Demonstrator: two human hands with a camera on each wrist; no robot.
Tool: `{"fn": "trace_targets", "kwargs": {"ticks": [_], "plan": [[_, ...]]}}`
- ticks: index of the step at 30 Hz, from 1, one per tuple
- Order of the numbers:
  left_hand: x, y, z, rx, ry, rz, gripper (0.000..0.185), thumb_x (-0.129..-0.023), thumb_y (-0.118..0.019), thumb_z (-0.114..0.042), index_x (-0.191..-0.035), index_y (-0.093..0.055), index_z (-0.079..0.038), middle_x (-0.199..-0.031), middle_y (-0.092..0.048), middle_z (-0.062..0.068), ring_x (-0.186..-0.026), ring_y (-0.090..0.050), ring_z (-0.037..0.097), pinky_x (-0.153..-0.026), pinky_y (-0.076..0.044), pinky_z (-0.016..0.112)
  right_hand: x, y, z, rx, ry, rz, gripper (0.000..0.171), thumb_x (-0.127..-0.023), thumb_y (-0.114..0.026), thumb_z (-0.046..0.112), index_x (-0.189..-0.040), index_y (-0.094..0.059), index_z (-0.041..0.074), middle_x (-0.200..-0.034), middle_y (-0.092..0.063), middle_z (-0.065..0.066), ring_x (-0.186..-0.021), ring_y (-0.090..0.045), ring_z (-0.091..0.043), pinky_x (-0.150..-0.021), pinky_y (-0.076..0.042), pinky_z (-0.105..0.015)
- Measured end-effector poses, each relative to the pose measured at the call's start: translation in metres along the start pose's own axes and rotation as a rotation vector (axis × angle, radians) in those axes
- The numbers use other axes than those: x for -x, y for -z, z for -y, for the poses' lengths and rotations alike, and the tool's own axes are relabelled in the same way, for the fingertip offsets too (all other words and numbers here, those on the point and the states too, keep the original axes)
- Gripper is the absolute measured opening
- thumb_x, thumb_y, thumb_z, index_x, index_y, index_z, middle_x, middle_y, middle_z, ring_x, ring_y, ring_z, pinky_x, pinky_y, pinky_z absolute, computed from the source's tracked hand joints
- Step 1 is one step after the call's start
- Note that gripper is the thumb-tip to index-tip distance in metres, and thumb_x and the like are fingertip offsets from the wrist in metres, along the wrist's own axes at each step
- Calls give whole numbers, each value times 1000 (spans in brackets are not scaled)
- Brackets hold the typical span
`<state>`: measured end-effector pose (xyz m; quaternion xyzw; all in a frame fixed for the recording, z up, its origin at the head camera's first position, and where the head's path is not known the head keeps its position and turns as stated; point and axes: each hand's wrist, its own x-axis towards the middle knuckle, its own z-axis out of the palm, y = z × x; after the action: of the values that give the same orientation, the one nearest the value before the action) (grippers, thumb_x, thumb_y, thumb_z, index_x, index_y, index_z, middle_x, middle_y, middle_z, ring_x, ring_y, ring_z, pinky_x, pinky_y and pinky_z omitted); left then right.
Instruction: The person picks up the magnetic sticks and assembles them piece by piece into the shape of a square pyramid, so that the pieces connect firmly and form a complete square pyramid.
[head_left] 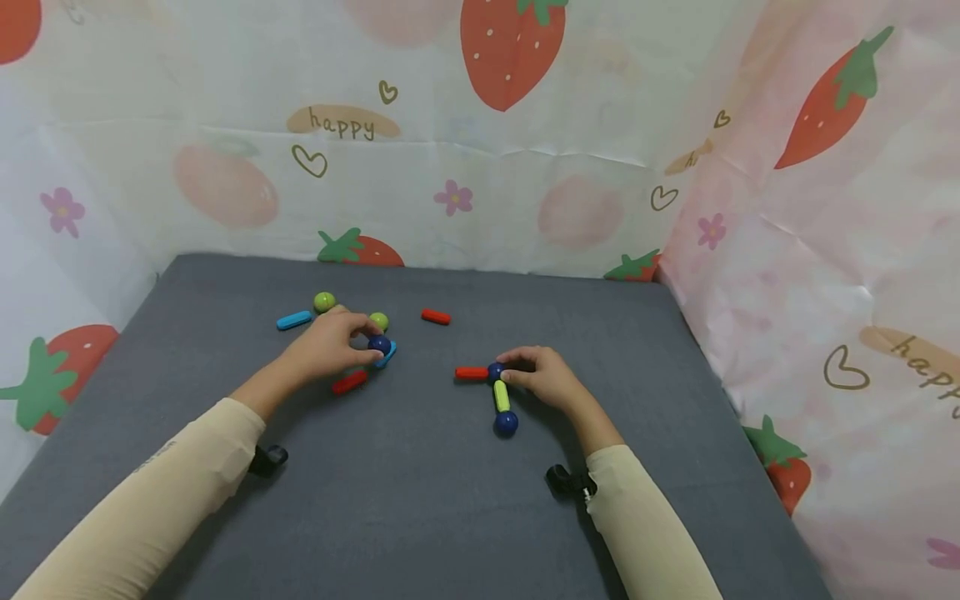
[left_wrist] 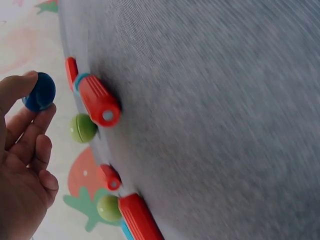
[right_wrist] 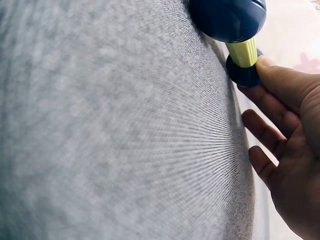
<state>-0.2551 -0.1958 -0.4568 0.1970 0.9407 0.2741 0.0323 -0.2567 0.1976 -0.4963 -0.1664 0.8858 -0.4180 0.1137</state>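
My left hand point(head_left: 327, 343) pinches a dark blue ball point(left_wrist: 41, 92) between thumb and fingers. In the head view, a light blue rod point(head_left: 387, 357) shows just beside that ball; whether they touch I cannot tell. Farther right, my right hand point(head_left: 545, 379) pinches another dark blue ball point(head_left: 495, 372) with thumb and index finger, the other fingers loosely bent. A red rod point(head_left: 471, 374) meets this ball on its left. From the same ball a yellow-green rod point(head_left: 502, 397) runs toward the near side, ending in a third dark blue ball point(head_left: 506, 423).
Near the left hand lie two green balls point(head_left: 324, 302), a blue rod point(head_left: 294, 320) and a red rod point(head_left: 349, 382). Another red rod point(head_left: 436, 317) lies farther back on the grey cloth point(head_left: 420, 508). Strawberry-print sheets point(head_left: 487, 167) hang behind and at both sides.
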Motion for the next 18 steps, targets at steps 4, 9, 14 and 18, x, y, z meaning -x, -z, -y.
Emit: {"fn": "trace_targets", "kwargs": {"ticks": [4, 9, 14, 18], "plan": [[-4, -3, -8, 6, -20, 5, 32, -92, -79, -32, -118, -73, -14, -117, -74, 3, -107, -50, 23, -88, -45, 43, 0, 0, 0, -1, 0, 3, 27, -97, -74, 24, -124, -74, 20, -126, -70, -1, -119, -62, -21, -100, -50, -45], [-8, -10, -17, 17, -28, 9, 32, -91, -79, -34, -117, -73, -17, -115, -72, 1, -103, -50, 21, -85, -46, 40, 0, -1, 0, -8, 1, 2, 27, -97, -74, 23, -123, -74, 19, -126, -69, -1, -118, -62, -21, -99, -50, -44], [-14, -20, -23, 27, -35, 23, 33, -90, -79, -36, -117, -73, -18, -110, -70, -2, -103, -50, 20, -83, -48, 38, 0, -1, -1, -8, 7, -3, 26, -97, -73, 24, -123, -74, 20, -127, -69, -1, -118, -62, -21, -98, -51, -44], [-20, -30, -30, 25, -62, 49, 32, -90, -80, -36, -115, -73, -19, -111, -72, -2, -102, -50, 20, -83, -47, 38, 0, -1, 0, -4, 10, -6, 27, -97, -73, 24, -123, -74, 19, -127, -69, -1, -118, -62, -21, -98, -51, -44]]}}
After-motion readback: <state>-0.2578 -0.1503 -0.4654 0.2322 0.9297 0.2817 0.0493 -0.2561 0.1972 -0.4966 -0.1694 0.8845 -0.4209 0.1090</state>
